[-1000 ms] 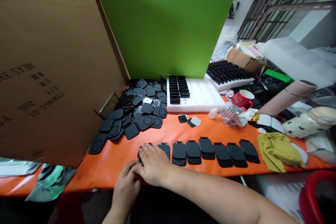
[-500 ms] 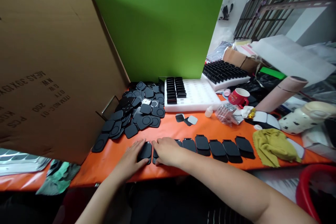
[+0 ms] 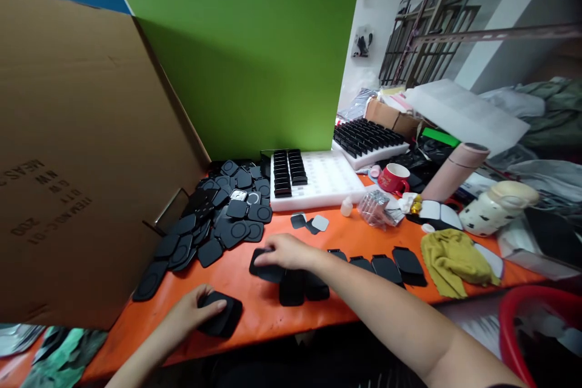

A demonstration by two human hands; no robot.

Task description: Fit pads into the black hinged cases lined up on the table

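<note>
My left hand (image 3: 193,312) lies curled over a small stack of black flat pads (image 3: 222,315) near the front edge of the orange table (image 3: 268,309). My right hand (image 3: 284,251) reaches across and presses its fingers down on another black pad (image 3: 266,270). To the right of that hand runs a row of black pads (image 3: 386,267), partly hidden by my forearm. Two more pads (image 3: 302,288) lie under my wrist. A loose heap of black pads (image 3: 218,215) fills the back left of the table.
A cardboard sheet (image 3: 73,151) and a green panel (image 3: 245,60) wall the left and back. A white tray (image 3: 322,182) holds black parts. A red mug (image 3: 393,179), a yellow cloth (image 3: 450,257), a pink tube (image 3: 454,170) and clutter lie right. A red bucket rim (image 3: 536,321) stands at bottom right.
My left hand has drawn a stack of pads leftward and toward the table's front edge. My right hand has stayed on the row's left end, and the view has tilted up.
</note>
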